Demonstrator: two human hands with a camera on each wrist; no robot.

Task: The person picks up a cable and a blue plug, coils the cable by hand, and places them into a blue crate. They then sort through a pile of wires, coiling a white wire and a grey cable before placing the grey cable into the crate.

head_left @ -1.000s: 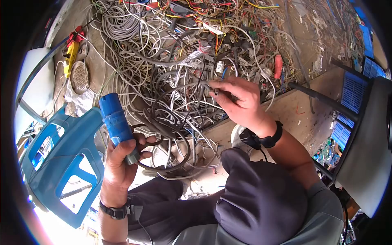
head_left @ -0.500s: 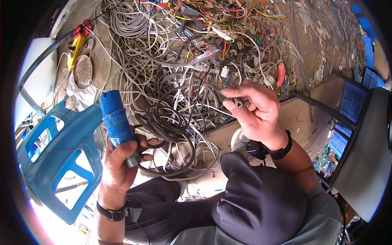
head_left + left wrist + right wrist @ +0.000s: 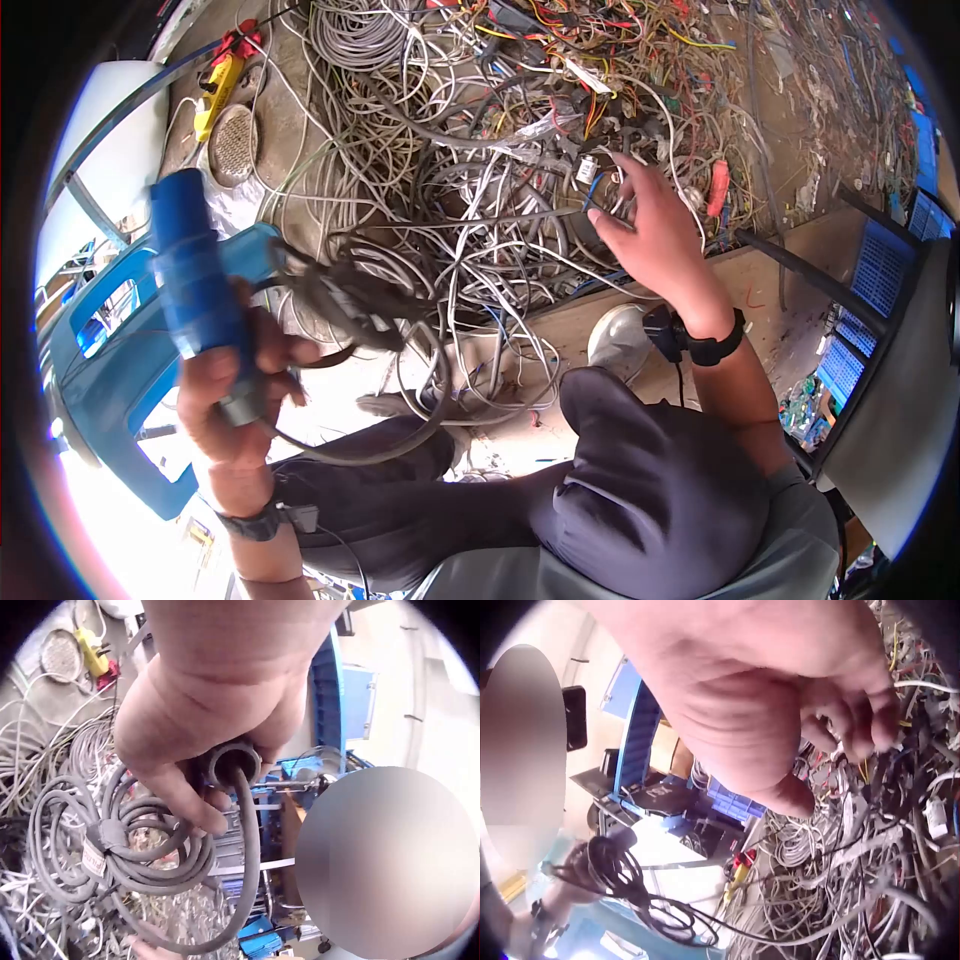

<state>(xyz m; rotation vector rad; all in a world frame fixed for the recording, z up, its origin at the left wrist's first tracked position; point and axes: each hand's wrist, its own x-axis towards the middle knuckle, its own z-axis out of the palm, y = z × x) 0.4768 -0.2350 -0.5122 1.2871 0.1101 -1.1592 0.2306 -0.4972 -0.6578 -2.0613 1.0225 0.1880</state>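
Observation:
My left hand [image 3: 235, 385] grips a blue industrial plug [image 3: 195, 260], held upright. A dark grey cable leaves the plug's grey collar [image 3: 232, 761] and hangs in a bundled coil [image 3: 345, 290] [image 3: 127, 847] beside the hand. My right hand [image 3: 655, 235] reaches forward into a big tangle of wires [image 3: 480, 120]. Its fingers [image 3: 855, 727] are curled at the wires, and a thin dark cable [image 3: 480, 218] runs taut from the coil to the fingertips, where it looks pinched. A wrist strap sits on each arm.
A blue plastic stool [image 3: 110, 380] stands at the left, behind the plug. A yellow tool [image 3: 220, 85] and a round metal mesh [image 3: 235, 145] lie at the far left. A red-handled tool [image 3: 717, 188], a wooden board [image 3: 780, 290] and blue crates [image 3: 880, 270] are on the right.
My left hand has raised the plug up and to the left, and the coil swings under it. My right hand has moved forward into the wire pile.

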